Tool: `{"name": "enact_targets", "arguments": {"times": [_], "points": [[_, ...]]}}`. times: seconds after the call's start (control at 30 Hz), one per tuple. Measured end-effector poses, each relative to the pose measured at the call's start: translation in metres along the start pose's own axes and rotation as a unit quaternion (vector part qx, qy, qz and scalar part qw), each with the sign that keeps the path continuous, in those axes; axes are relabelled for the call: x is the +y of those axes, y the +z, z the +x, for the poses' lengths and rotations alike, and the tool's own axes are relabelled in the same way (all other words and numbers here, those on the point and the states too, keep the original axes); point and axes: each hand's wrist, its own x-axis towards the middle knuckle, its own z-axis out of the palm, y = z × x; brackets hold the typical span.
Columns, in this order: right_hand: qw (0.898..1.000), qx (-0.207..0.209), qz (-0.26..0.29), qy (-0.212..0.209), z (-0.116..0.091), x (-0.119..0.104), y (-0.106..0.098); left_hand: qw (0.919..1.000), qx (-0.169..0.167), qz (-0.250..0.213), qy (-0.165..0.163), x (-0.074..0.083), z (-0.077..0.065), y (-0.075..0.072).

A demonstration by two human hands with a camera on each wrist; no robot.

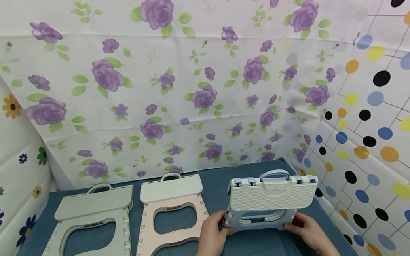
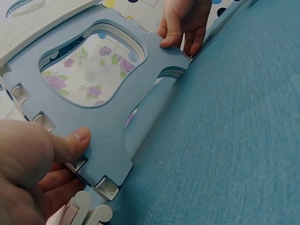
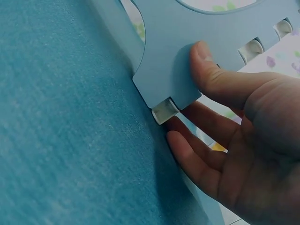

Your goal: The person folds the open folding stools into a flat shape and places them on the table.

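A blue and white folding step stool (image 1: 274, 196) stands on the blue cloth, its white top panel and blue carry handle uppermost. My left hand (image 1: 212, 234) grips the lower left edge of its blue leg panel. In the left wrist view the thumb (image 2: 77, 143) lies on the panel's face, with the fingers behind. On the opposite side, my right hand (image 1: 308, 230) pinches the lower right corner. The right wrist view shows that thumb (image 3: 206, 65) on the panel's front and the fingertips behind its edge.
A pink and white folding stool (image 1: 169, 235) lies flat just left of my left hand. Further left lies a larger grey-green folding stool (image 1: 92, 255). Flowered cloth (image 1: 175, 106) hangs behind the blue-covered table (image 1: 263, 251), and dotted cloth (image 1: 388, 151) hangs along the right.
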Motion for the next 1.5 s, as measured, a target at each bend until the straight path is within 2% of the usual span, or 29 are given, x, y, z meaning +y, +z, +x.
{"name": "enact_targets", "arguments": {"times": [0.13,0.43,0.67,1.0,1.2,1.4,1.5], "points": [[1.0,0.005,-0.002,0.0,0.0,0.002,0.0,1.0,0.007,-0.002,-0.004,0.001,0.001,0.002],[1.0,0.014,-0.006,-0.011,-0.002,0.002,-0.002,0.9997,-0.003,-0.024,-0.009,0.003,0.001,0.003],[1.0,0.0,-0.011,-0.019,-0.006,0.001,-0.008,0.9996,-0.006,-0.026,-0.01,0.008,0.001,0.002],[1.0,-0.004,-0.009,-0.016,-0.011,-0.007,-0.018,0.9984,-0.015,-0.053,-0.014,0.011,-0.001,-0.001],[0.999,-0.035,-0.011,-0.017,-0.012,-0.009,-0.02,0.9959,-0.021,-0.082,-0.034,0.012,-0.003,-0.002],[0.997,-0.074,0.023,-0.02,-0.012,-0.008,-0.022,0.9907,-0.039,-0.119,-0.052,0.011,-0.002,-0.003],[0.997,-0.073,0.035,-0.004,-0.011,-0.008,-0.021,0.9895,-0.046,-0.119,-0.068,0.008,-0.001,-0.003]]}}
